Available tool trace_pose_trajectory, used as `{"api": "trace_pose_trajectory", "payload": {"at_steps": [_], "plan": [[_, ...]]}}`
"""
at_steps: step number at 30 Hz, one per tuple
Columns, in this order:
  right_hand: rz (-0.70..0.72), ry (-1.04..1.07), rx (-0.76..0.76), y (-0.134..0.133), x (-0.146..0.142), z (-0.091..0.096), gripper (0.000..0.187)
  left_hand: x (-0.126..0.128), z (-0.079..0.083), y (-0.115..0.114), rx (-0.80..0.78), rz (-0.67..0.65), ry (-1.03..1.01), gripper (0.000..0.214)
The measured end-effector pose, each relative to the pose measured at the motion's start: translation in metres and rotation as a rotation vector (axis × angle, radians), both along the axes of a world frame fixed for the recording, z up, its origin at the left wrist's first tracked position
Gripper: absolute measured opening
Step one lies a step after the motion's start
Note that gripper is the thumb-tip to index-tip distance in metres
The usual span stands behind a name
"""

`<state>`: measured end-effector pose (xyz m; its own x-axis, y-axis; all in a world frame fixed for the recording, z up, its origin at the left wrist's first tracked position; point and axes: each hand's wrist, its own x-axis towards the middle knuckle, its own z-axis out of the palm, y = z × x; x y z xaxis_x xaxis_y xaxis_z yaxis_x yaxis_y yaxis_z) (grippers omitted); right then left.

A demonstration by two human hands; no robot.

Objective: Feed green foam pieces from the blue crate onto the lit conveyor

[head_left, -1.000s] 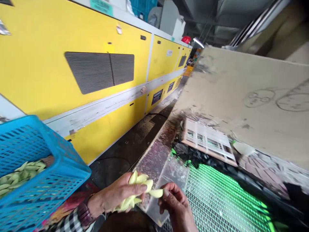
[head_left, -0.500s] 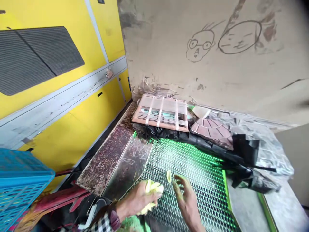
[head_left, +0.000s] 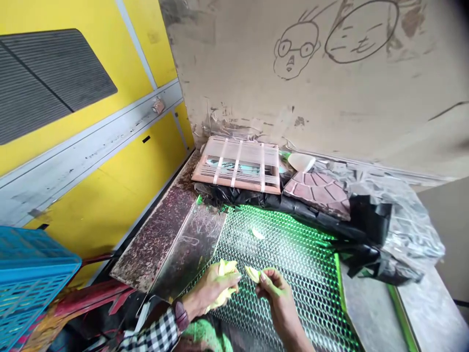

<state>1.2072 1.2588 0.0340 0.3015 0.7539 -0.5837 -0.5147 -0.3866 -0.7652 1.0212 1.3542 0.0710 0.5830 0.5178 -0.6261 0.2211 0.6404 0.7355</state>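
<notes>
My left hand (head_left: 210, 288) is closed around a bunch of pale yellow curved pieces (head_left: 227, 266), which stick out past its fingers. Just to its right, my right hand (head_left: 276, 293) pinches a single pale yellow piece (head_left: 252, 274) between thumb and fingertips. Both hands are above the near part of a metal mesh belt (head_left: 289, 278) that glows green at its far end. Farther up the belt lies one more pale yellow piece (head_left: 258, 233), apart from both hands. What exactly these pieces are I cannot make out.
Black plastic wrapping (head_left: 256, 198) runs across the belt's far end, with a wooden frame (head_left: 240, 188) and a brick-patterned board (head_left: 318, 193) on top. A scratched metal ledge (head_left: 157, 230) borders the left, beside a yellow panel (head_left: 128, 190) and a blue crate (head_left: 32, 269). Brown cardboard (head_left: 238, 83) rises behind.
The piece that was loose near my right fingertips now lies farther up the belt. My right hand, open before, has closed on another piece. The view has shifted slightly.
</notes>
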Motion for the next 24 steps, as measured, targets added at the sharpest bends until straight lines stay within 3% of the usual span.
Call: {"api": "trace_pose_trajectory", "payload": {"at_steps": [5, 7, 10, 14, 17, 19, 21, 24], "plan": [[0.017, 0.083, -0.019, 0.005, -0.018, -0.006, 0.047, 0.014, -0.004, -0.002, -0.009, 0.064, -0.009, 0.04], [-0.02, -0.001, -0.064, 0.005, -0.014, -0.011, 0.05, 0.017, -0.01, -0.001, -0.015, 0.073, 0.026, 0.036], [-0.014, -0.466, -0.123, -0.003, 0.008, -0.022, 0.049, 0.021, -0.023, 0.001, 0.238, 0.007, 0.209, 0.027], [0.163, -1.245, -0.064, -0.025, 0.049, -0.049, 0.032, 0.027, -0.04, 0.002, 0.79, -0.287, 0.504, 0.026], [0.272, -1.562, 0.038, -0.039, 0.071, -0.066, 0.022, 0.031, -0.045, 0.002, 0.917, -0.502, 0.545, 0.027], [0.306, -1.639, 0.053, -0.042, 0.076, -0.067, 0.023, 0.032, -0.044, 0.002, 0.91, -0.519, 0.555, 0.024], [0.268, -1.61, 0.04, -0.04, 0.069, -0.057, 0.026, 0.03, -0.039, 0.003, 0.855, -0.459, 0.563, 0.023], [0.162, -1.212, 0.023, -0.029, 0.042, -0.026, 0.034, 0.03, -0.028, 0.005, 0.795, -0.413, 0.54, 0.018]]}}
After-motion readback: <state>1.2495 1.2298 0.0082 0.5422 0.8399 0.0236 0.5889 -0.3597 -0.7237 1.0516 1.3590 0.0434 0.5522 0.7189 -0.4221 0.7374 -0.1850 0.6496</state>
